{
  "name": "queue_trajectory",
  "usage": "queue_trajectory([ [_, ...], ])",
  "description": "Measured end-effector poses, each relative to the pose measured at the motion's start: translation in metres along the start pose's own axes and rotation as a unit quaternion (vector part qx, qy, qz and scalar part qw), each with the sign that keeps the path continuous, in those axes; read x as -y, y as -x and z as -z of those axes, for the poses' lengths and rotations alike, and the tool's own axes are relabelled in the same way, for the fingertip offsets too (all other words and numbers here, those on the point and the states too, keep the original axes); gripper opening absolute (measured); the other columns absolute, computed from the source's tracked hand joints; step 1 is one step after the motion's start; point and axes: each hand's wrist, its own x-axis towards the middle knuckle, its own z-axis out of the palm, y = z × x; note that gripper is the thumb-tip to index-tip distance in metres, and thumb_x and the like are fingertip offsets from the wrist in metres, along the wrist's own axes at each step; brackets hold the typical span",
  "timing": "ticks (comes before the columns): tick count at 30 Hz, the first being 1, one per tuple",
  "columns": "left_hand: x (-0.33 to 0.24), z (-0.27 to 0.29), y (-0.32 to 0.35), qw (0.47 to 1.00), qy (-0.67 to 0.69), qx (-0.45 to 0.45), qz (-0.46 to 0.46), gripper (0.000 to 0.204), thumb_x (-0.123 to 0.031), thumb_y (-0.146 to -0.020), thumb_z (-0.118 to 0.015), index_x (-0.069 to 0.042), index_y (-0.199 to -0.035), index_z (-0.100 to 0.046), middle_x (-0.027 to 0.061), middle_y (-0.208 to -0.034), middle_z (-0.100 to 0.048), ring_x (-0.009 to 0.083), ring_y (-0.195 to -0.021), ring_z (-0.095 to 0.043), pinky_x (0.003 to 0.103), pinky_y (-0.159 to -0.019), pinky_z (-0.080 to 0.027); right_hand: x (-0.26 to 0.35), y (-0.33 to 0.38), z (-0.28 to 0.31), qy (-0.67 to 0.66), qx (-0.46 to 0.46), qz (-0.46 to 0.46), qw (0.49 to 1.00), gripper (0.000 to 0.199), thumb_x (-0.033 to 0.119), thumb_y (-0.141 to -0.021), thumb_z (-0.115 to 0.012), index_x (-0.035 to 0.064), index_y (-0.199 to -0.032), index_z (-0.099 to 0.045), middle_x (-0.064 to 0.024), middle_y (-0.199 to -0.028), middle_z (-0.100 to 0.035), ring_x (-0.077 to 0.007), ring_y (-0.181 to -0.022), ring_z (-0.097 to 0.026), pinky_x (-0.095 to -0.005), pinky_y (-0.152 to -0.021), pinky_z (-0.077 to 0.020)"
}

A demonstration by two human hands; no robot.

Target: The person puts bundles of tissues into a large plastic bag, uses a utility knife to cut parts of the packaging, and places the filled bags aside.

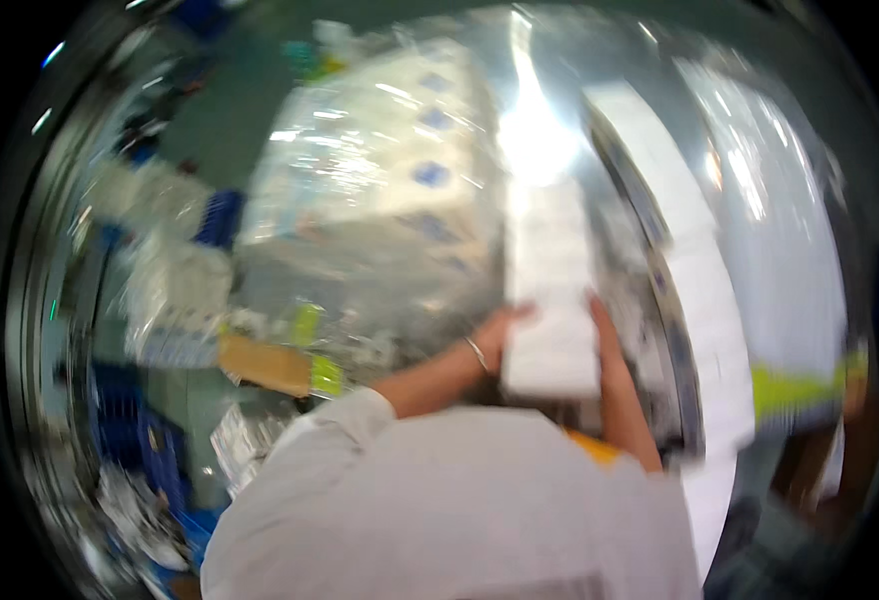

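Observation:
A long white row of what look like packed paper stacks or small boxes (550, 290) stretches away in front of me; motion blur hides its exact kind. At its near end, my left hand (497, 338) presses the left side and my right hand (610, 345) the right side, so the row lies between them. A thin bracelet circles my left wrist. To the left stands a large bundle of white packs wrapped in clear film (360, 170), with blue marks on one side.
Right of my hands runs a dark-edged rail (650, 220) beside another long white row (705, 320). Farther right lies a film-wrapped white bundle (775, 210). On the left are a cardboard piece (265, 365), wrapped packs (180, 300) and blue crates (165, 455).

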Motion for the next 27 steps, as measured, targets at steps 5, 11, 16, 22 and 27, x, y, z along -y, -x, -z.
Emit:
queue_trajectory([
  [5,0.053,-0.001,-0.006,0.955,-0.264,-0.024,-0.135,0.067,-0.036,-0.072,-0.068,0.0,-0.122,-0.041,0.0116,-0.114,-0.052,0.0206,-0.103,-0.05,0.031,-0.089,-0.038,0.01,0.042,0.046,-0.072,0.04,-0.043,0.996,0.06,0.034,-0.074,-0.056,0.0022,-0.122,-0.04,-0.0152,-0.115,-0.051,-0.0273,-0.104,-0.051,-0.0373,-0.089,-0.0412],
  [11,0.027,-0.01,0.096,0.739,-0.573,0.088,-0.344,0.067,-0.034,-0.075,-0.064,-0.004,-0.126,-0.034,0.0168,-0.125,-0.039,0.0277,-0.114,-0.039,0.037,-0.096,-0.031,0.037,0.133,0.009,-0.039,-0.118,0.01,0.992,0.062,0.037,-0.069,-0.055,0.0003,-0.118,-0.044,-0.0171,-0.104,-0.056,-0.0296,-0.089,-0.057,-0.0358,-0.079,-0.0464],
  [16,-0.013,0.095,0.163,0.387,-0.627,-0.335,-0.587,0.059,-0.022,-0.071,-0.062,-0.007,-0.122,-0.038,0.0176,-0.124,-0.037,0.0354,-0.116,-0.032,0.047,-0.098,-0.022,0.023,0.162,-0.003,-0.023,-0.114,0.044,0.992,0.061,0.036,-0.069,-0.055,0.0002,-0.117,-0.045,-0.0178,-0.103,-0.056,-0.0294,-0.088,-0.057,-0.0359,-0.079,-0.0466],
  [22,-0.074,0.255,0.211,0.277,-0.782,-0.411,-0.379,0.077,-0.02,-0.069,-0.061,-0.013,-0.135,-0.022,0.0094,-0.137,-0.025,0.029,-0.126,-0.022,0.05,-0.103,-0.012,-0.038,0.155,-0.071,-0.025,-0.044,-0.015,0.999,0.059,0.034,-0.069,-0.055,0.0001,-0.116,-0.045,-0.0186,-0.102,-0.056,-0.0291,-0.087,-0.057,-0.0361,-0.079,-0.0467],
  [27,-0.121,0.333,0.193,0.114,-0.851,-0.336,-0.387,0.068,-0.013,-0.078,-0.047,-0.014,-0.138,-0.013,0.0065,-0.143,-0.013,0.0277,-0.131,-0.012,0.047,-0.105,-0.009,-0.099,0.122,-0.135,-0.051,0.051,-0.111,0.991,0.058,0.033,-0.068,-0.054,0.0,-0.115,-0.046,-0.0193,-0.101,-0.056,-0.0289,-0.086,-0.057,-0.0363,-0.078,-0.0469],
])
